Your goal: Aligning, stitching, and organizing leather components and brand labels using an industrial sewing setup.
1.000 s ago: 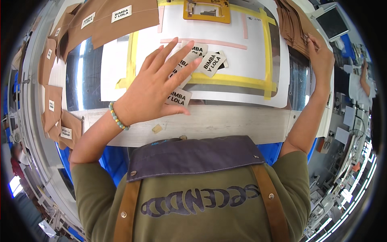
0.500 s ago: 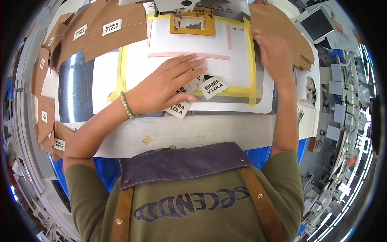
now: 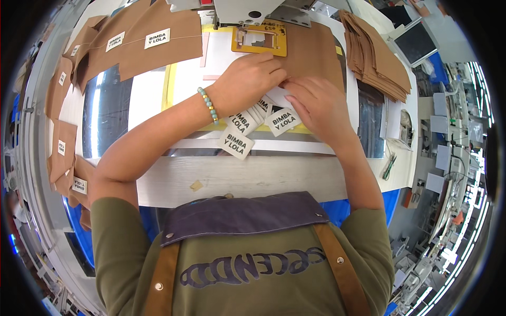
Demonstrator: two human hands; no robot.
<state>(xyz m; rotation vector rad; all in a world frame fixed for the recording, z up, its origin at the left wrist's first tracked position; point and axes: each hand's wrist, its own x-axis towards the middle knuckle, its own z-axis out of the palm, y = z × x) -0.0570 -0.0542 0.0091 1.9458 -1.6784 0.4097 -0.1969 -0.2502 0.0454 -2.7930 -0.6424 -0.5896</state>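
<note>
A brown fabric panel (image 3: 316, 52) lies on the right part of the white template sheet (image 3: 211, 58), reaching up to the orange clamp frame (image 3: 237, 41) under the sewing machine head (image 3: 247, 11). My right hand (image 3: 319, 102) pinches the panel's near left corner, thumb below the fingers. My left hand (image 3: 253, 79), a beaded bracelet at its wrist, meets it at the same corner with curled fingers. Just below my hands lie several loose white labels with dark print, among them a near label (image 3: 236, 143) and a right-hand label (image 3: 283, 121).
Brown panels with labels attached (image 3: 153, 52) hang across the left side of the table, joined by a thread. A stack of plain brown panels (image 3: 377, 58) is at the right. Green-handled snips (image 3: 390, 166) lie on the table's right edge. A screen (image 3: 414, 43) stands beyond.
My right hand has come leftward from the stack, bringing a brown panel onto the template. My left hand has moved up and right off the labels to the panel's corner.
</note>
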